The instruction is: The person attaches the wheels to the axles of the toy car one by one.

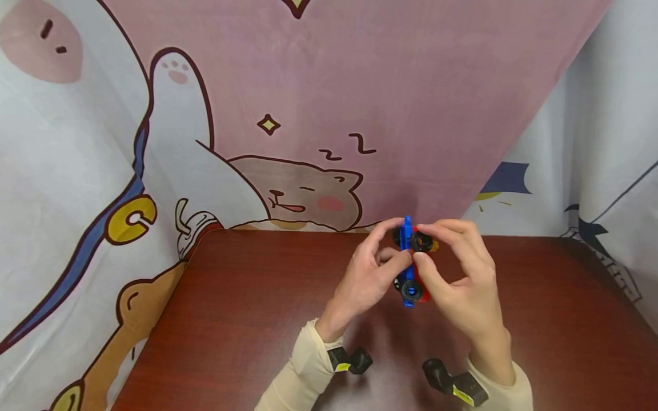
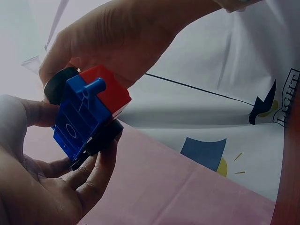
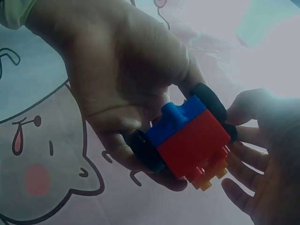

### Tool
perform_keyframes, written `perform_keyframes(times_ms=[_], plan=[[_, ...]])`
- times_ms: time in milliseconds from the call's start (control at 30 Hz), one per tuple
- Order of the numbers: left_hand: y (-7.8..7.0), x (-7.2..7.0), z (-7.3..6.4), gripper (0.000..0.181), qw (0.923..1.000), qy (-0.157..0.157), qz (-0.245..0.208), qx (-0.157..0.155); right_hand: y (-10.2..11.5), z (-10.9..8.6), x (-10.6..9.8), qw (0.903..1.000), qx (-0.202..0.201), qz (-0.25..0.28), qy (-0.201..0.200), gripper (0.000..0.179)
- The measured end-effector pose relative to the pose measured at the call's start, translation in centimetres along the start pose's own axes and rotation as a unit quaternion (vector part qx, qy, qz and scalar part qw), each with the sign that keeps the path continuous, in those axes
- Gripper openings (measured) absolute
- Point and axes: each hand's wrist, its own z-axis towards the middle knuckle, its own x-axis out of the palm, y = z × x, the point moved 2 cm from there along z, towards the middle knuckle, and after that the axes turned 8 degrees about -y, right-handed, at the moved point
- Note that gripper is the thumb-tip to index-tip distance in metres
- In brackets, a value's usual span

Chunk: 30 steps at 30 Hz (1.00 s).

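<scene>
A toy car of building blocks is held up above the table, its blue chassis upright on end in the head view. It has black wheels, a red block and a small yellow-orange block. My left hand grips the chassis and wheels from the left, thumb on the blue base. From the right, my right hand pinches it, with the index finger at the upper wheel and the thumb at the side below it. The right hand partly hides the red block in the head view.
Below the hands spreads a dark red-brown table. A printed cloth with cartoon animals hangs behind the table and along its sides. Each wrist carries a small black camera, one on the left and one on the right.
</scene>
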Motion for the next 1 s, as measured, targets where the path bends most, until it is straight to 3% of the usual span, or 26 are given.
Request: perform_keyframes(times_ms=[367,533,1000], plan=[[-0.30,-0.01,-0.22,0.047,0.9994,0.023,-0.025,0.004,0.47,0.00,0.25,0.9999,-0.013,-0.007,-0.006,0.042],[-0.30,-0.01,-0.08,0.047,0.9987,0.038,-0.024,0.024,0.51,-0.04,0.36,0.9997,-0.017,-0.019,-0.005,0.043],[-0.41,0.33,-0.04,0.048,0.9970,0.046,-0.048,0.039,0.86,-0.03,0.92,0.9989,-0.034,-0.031,-0.005,0.042]])
